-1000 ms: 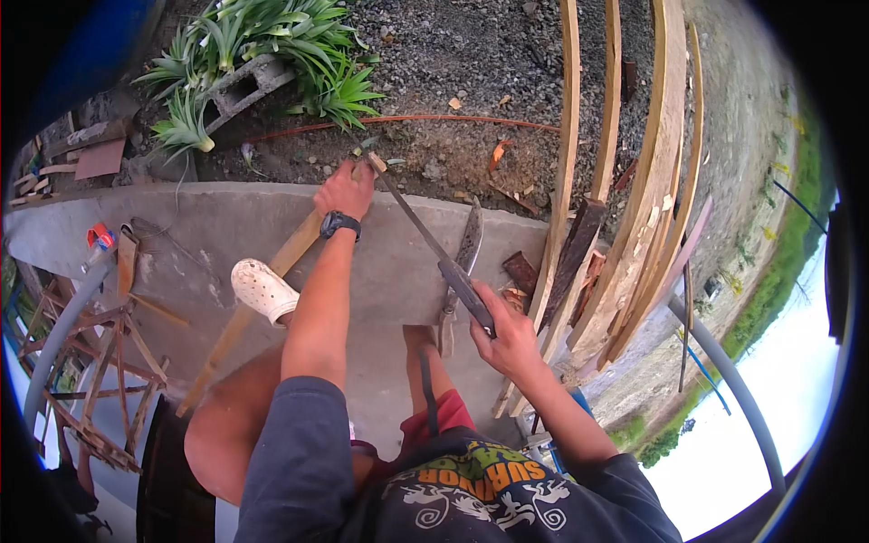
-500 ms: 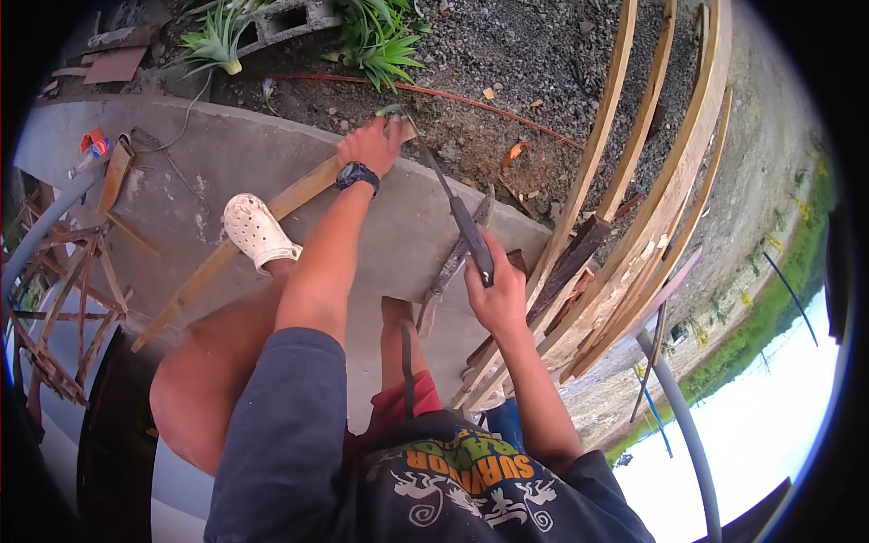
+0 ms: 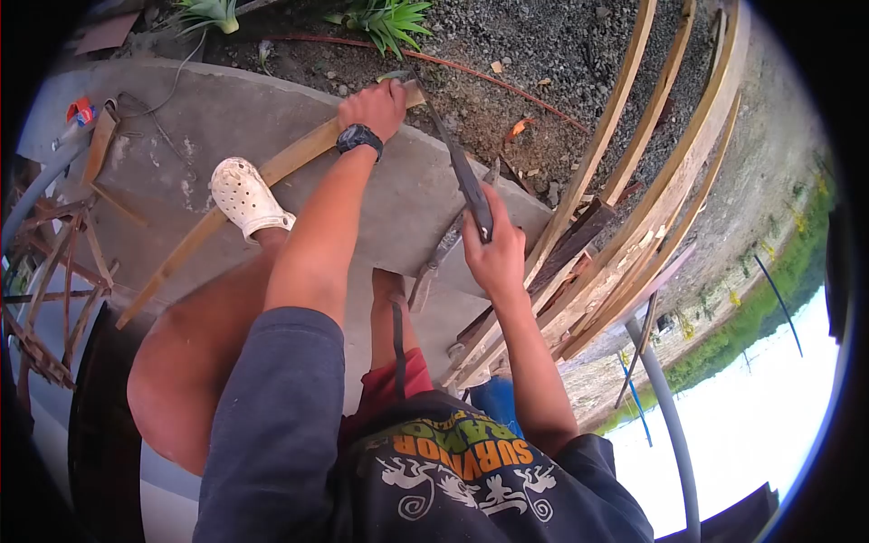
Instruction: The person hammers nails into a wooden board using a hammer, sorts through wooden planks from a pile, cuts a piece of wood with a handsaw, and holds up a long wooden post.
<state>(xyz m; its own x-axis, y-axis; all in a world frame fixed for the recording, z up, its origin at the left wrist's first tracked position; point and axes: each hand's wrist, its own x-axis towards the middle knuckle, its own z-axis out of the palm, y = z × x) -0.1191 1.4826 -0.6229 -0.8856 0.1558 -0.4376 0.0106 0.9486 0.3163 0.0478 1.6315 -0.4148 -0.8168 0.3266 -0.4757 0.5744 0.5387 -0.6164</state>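
Observation:
My left hand (image 3: pixel 373 110) is closed over the upper end of a narrow wooden board (image 3: pixel 303 154), with a dark watch on the wrist. The board slants down to the left across the concrete ledge, under my foot in a white clog (image 3: pixel 243 197). In my right hand (image 3: pixel 498 249) is the dark handle of a long, narrow-bladed tool (image 3: pixel 469 185). Its blade points up and left, and its tip meets or nearly meets the board's end just past my left hand. Whether it is a saw or a machete I cannot tell.
Behind the tool lies a worn strip of wood (image 3: pixel 436 258) on the concrete ledge (image 3: pixel 217 109). Long timbers (image 3: pixel 665 195) are stacked at the right. Soil, gravel and green plants (image 3: pixel 389 23) border the ledge. A tangle of sticks (image 3: pixel 68 290) stands at the left.
The whole view has shifted slightly. The blade now lies closer to the board's end, which shows more beyond my left hand. Both hands keep their hold.

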